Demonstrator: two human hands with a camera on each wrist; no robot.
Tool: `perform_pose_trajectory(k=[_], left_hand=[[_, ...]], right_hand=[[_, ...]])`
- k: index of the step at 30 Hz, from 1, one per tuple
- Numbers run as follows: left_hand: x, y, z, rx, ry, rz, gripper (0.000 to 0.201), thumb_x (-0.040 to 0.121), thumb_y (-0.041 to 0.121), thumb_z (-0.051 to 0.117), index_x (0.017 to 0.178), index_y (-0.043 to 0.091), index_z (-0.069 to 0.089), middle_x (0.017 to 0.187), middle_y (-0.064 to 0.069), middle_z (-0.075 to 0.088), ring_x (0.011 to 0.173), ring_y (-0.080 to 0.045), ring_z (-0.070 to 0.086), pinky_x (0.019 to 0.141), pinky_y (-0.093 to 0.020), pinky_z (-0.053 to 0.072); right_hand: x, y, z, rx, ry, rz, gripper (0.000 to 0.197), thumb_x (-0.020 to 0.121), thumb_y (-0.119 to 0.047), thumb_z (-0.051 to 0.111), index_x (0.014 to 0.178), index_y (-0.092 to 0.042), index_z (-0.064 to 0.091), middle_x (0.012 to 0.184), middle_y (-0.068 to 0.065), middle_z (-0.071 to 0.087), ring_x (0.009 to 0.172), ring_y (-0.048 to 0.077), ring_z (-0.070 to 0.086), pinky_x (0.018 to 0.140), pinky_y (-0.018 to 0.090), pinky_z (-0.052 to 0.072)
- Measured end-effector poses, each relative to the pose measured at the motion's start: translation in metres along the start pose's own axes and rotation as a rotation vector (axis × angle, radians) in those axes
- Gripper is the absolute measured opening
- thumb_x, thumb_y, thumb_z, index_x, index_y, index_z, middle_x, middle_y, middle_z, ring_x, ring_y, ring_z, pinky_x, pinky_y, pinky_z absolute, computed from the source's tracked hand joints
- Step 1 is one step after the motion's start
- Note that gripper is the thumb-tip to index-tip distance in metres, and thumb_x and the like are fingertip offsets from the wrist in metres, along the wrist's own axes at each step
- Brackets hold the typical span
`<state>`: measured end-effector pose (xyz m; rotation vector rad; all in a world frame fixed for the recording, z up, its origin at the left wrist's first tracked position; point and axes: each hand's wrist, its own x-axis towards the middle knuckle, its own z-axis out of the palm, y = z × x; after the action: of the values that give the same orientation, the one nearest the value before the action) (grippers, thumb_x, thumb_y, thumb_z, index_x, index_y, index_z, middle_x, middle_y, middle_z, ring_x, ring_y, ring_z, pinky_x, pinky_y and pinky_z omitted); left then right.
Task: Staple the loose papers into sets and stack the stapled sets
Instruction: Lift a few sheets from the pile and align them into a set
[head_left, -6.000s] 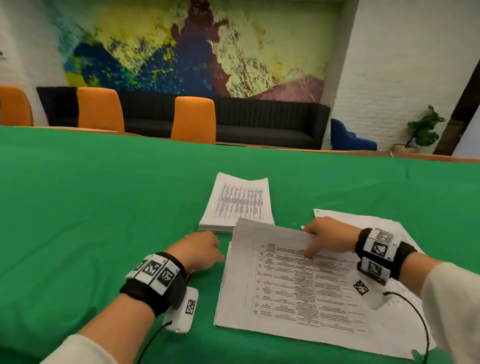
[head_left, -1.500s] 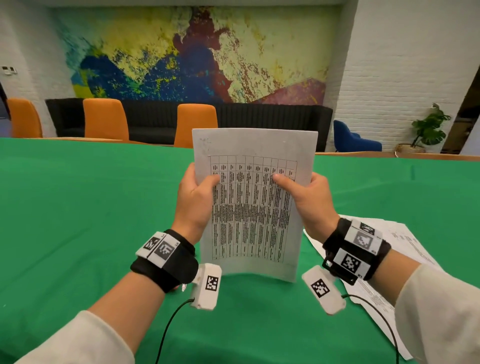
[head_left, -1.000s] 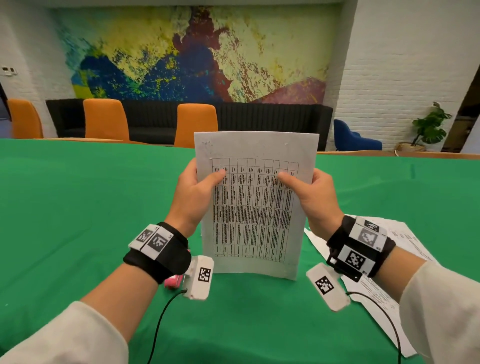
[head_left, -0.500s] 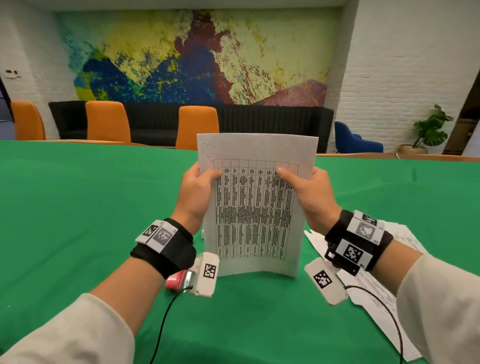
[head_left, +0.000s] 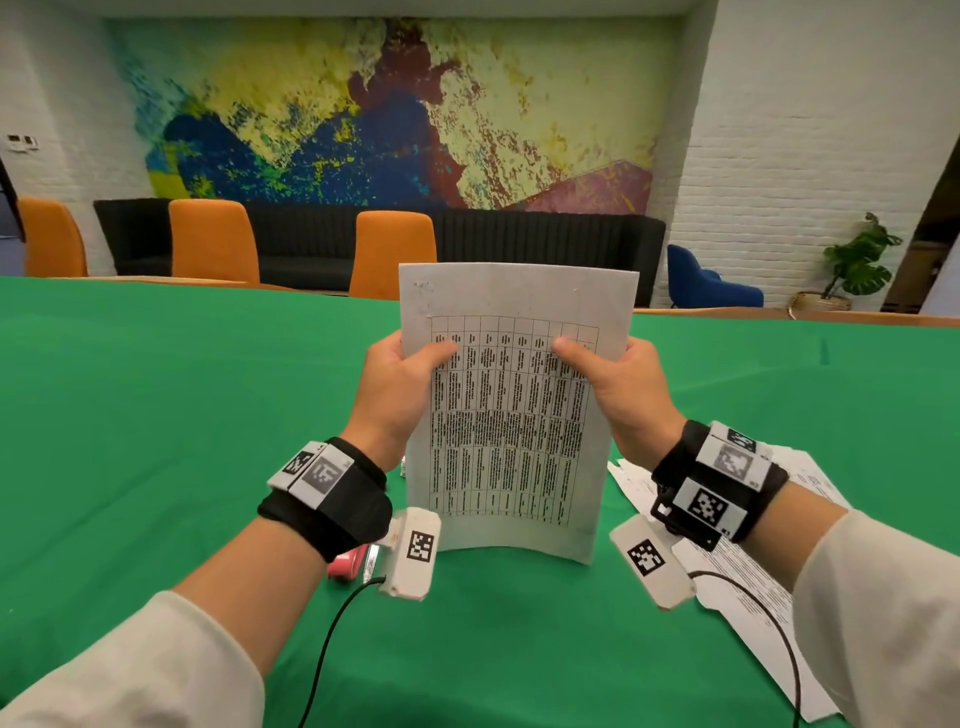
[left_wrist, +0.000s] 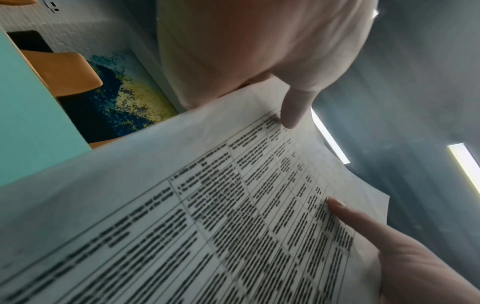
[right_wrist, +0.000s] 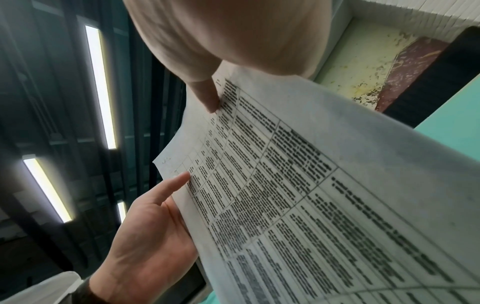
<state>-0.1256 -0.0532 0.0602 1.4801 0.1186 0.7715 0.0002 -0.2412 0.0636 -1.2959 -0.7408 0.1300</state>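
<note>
- The left hand pinches the left edge of the sheaf of papers: its thumb lies on the printed face, its fingers are hidden behind.
- The right hand pinches the right edge at the same height, thumb on the printed face, fingers behind.
- The sheaf stands upright above the green table, long axis vertical, printed table facing the person, top edge up and far. Its bottom edge hangs just over the cloth; contact cannot be told.
- The sheaf bows slightly between the two grips.
- In the left wrist view, the left thumb presses near the upper margin of the papers.
- A red stapler lies on the table near the left wrist, mostly hidden by it.
- Loose papers lie flat on the table to the right, under the right forearm.
- Orange chairs stand at the far side of the table.
</note>
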Motion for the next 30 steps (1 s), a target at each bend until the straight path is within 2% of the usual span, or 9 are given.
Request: perform_pose_trajectory(k=[3,6,9,15,19,24,30], left_hand=[[-0.003,-0.006,0.001,0.01,0.015,-0.006,0.02,0.104,0.009,0.058,0.117,0.009,0.073,0.109,-0.004,0.08,0.102,-0.022,0.077,0.084,-0.035,0.062],[-0.003,-0.009,0.0,0.005,0.023,-0.013,0.02,0.104,0.009,0.058,0.116,0.009,0.073,0.108,-0.004,0.08,0.099,-0.021,0.077,0.081,-0.034,0.063],[-0.004,-0.012,0.0,0.017,0.033,-0.031,0.021,0.103,0.008,0.059,0.118,0.007,0.072,0.107,-0.005,0.08,0.099,-0.022,0.077,0.085,-0.036,0.063],[-0.007,-0.014,0.001,0.014,0.013,-0.054,0.017,0.103,0.008,0.06,0.114,0.008,0.073,0.104,-0.003,0.081,0.096,-0.02,0.078,0.074,-0.028,0.063],[-0.007,-0.013,0.002,0.008,-0.001,-0.05,0.018,0.103,0.008,0.06,0.115,0.007,0.073,0.105,-0.006,0.08,0.095,-0.021,0.078,0.073,-0.028,0.062],[-0.01,-0.018,0.002,0.022,-0.001,-0.045,0.019,0.103,0.008,0.06,0.115,0.009,0.074,0.106,-0.002,0.08,0.098,-0.02,0.078,0.075,-0.027,0.062],[-0.01,-0.022,0.0,0.044,-0.001,-0.056,0.018,0.103,0.007,0.06,0.113,0.011,0.074,0.106,0.0,0.081,0.097,-0.017,0.078,0.074,-0.025,0.061]], right_hand=[[-0.002,0.005,-0.001,-0.042,-0.008,0.013,0.012,0.098,-0.015,0.068,0.109,-0.018,0.072,0.104,0.004,0.08,0.096,0.021,0.077,0.079,0.037,0.065],[0.0,0.006,-0.003,-0.051,-0.016,0.009,0.013,0.098,-0.015,0.068,0.111,-0.016,0.072,0.106,0.006,0.08,0.098,0.022,0.077,0.079,0.037,0.064],[-0.001,0.009,-0.004,-0.047,-0.017,0.009,0.016,0.098,-0.015,0.068,0.114,-0.014,0.072,0.109,0.008,0.079,0.1,0.024,0.077,0.084,0.041,0.064],[-0.001,0.011,-0.008,-0.067,-0.019,0.019,0.014,0.098,-0.016,0.069,0.111,-0.019,0.073,0.11,0.007,0.079,0.103,0.026,0.076,0.089,0.046,0.061],[0.0,0.01,-0.009,-0.065,-0.018,0.024,0.015,0.098,-0.016,0.068,0.112,-0.018,0.073,0.11,0.007,0.079,0.102,0.025,0.076,0.089,0.046,0.061],[-0.003,0.016,-0.009,-0.058,-0.028,0.039,0.015,0.097,-0.013,0.069,0.111,-0.018,0.073,0.109,0.007,0.08,0.101,0.024,0.077,0.089,0.045,0.062],[-0.005,0.016,-0.009,-0.085,-0.049,0.034,0.016,0.097,-0.013,0.07,0.11,-0.021,0.073,0.108,0.002,0.08,0.1,0.018,0.077,0.084,0.035,0.061]])
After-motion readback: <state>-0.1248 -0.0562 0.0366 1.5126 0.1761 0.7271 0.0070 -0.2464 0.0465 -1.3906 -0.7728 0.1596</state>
